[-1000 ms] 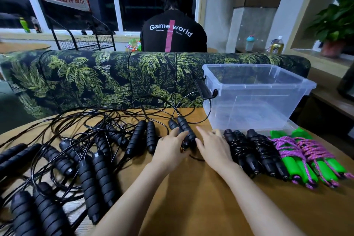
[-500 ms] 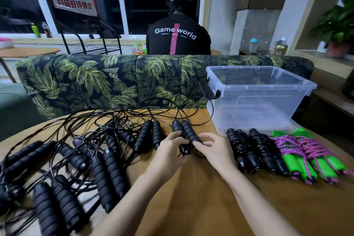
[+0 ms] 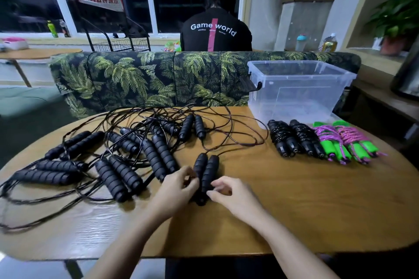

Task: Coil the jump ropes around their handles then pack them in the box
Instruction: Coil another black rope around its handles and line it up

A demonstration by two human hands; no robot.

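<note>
Jump rope (image 3: 200, 169), black, twin foam handles (image 3: 211, 171) side by side between left hand (image 3: 176, 190) and right hand (image 3: 233, 195), each pinching a near end; judged light and grippy, thin springy cord (image 3: 226, 151) trailing beyond the fingertips, best gripped mid-handle.

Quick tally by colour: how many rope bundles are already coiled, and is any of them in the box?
Black coiled bundles: 2
Green-handled bundles with pink cord: 2
Total coiled: 4. All lie in front of the clear box, and none shows inside it.
</note>
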